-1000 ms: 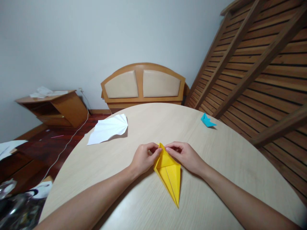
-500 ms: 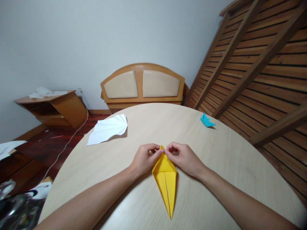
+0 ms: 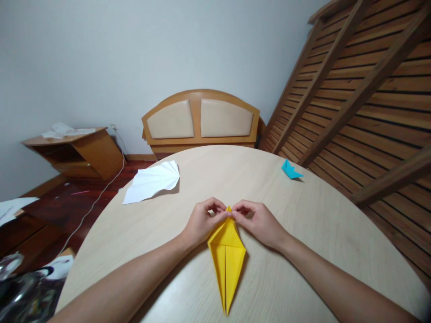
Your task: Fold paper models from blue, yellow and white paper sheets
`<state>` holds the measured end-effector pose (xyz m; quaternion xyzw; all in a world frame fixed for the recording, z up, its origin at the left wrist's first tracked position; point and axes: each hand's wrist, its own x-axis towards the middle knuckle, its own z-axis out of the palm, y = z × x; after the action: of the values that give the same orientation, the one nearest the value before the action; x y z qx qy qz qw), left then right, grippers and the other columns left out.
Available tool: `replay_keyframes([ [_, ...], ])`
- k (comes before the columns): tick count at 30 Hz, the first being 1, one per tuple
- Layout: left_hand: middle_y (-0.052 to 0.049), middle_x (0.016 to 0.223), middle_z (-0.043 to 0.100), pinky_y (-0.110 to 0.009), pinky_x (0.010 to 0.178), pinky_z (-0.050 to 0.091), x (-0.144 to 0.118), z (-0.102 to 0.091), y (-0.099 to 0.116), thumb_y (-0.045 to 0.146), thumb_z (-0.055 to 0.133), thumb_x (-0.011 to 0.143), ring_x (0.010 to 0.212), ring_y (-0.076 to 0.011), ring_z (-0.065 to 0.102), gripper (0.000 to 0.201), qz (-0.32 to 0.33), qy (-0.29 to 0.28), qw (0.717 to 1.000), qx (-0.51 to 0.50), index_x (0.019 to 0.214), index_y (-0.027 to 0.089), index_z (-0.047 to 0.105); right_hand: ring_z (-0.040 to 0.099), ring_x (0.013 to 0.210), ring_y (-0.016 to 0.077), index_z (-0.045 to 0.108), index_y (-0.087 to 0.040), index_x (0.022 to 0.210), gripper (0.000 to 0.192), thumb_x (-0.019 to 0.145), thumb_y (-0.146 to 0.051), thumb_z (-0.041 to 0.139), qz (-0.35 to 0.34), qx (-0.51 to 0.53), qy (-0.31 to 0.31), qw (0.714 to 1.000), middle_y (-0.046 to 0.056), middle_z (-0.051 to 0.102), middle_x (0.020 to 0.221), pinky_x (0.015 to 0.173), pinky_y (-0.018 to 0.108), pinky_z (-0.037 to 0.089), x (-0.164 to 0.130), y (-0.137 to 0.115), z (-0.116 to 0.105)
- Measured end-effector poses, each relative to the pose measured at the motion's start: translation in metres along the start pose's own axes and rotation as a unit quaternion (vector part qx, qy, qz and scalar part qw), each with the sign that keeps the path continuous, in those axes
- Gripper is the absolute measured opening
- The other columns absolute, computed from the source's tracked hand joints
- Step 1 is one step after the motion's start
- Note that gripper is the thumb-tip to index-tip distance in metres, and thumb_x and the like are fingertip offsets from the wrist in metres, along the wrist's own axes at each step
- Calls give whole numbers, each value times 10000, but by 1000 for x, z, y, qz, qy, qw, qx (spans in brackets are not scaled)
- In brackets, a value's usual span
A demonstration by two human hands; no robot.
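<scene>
A folded sheet of yellow origami paper [image 3: 231, 255], long and kite-shaped, lies over the near middle of the table. Its narrow tip points away from me, and its split lower end points toward me. My left hand [image 3: 208, 220] pinches the far tip from the left with thumb and fingers. From the right, my right hand [image 3: 257, 220] pinches the same tip, the two thumbs almost meeting. Part of the paper's upper edge is hidden behind the fingertips.
The round pale wooden table [image 3: 323, 224] carries a creased white sheet [image 3: 153, 181] at the far left and a small blue folded paper [image 3: 291, 170] at the far right. Wooden slats [image 3: 363, 107] lean along the right. A headboard [image 3: 201, 141] stands behind.
The lower end of the yellow paper has swung left and slightly toward me. Both hands stay at its far tip, with the left thumb shifted slightly right.
</scene>
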<state>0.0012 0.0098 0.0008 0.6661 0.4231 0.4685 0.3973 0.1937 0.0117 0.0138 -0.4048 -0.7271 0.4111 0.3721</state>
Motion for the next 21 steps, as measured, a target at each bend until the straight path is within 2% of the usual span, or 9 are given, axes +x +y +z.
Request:
replay_keyframes([
  [5, -50, 751, 739, -230, 618, 479, -1, -1, 0, 376, 725, 832, 663, -139, 630, 227, -9, -10, 1000, -3, 792, 152, 742, 682, 834, 194, 747, -191, 877, 195, 873, -364, 657, 11, 52, -3, 999, 53, 758, 878, 774, 319, 522, 3, 3, -3],
  [9, -67, 782, 756, -249, 646, 494, -1, -2, 0, 369, 671, 869, 687, -151, 651, 241, -4, -15, 1000, 14, 845, 149, 765, 677, 805, 193, 744, -183, 874, 190, 853, -357, 671, 23, 42, 15, 999, 54, 751, 856, 752, 321, 524, 4, 3, -4],
  [14, -81, 837, 755, -237, 596, 480, -2, 0, 2, 385, 661, 875, 695, -149, 638, 266, -23, -40, 999, 8, 916, 141, 761, 658, 753, 186, 714, -181, 825, 157, 844, -328, 662, 27, 18, 21, 999, 41, 728, 802, 690, 304, 508, 2, -1, -3],
  [21, -65, 813, 731, -224, 602, 479, -2, 1, 2, 369, 705, 853, 720, -142, 623, 230, -13, -29, 999, 8, 865, 142, 743, 663, 766, 184, 716, -183, 833, 141, 833, -321, 683, 20, 16, 33, 999, 47, 732, 815, 691, 302, 506, 1, 0, -2],
])
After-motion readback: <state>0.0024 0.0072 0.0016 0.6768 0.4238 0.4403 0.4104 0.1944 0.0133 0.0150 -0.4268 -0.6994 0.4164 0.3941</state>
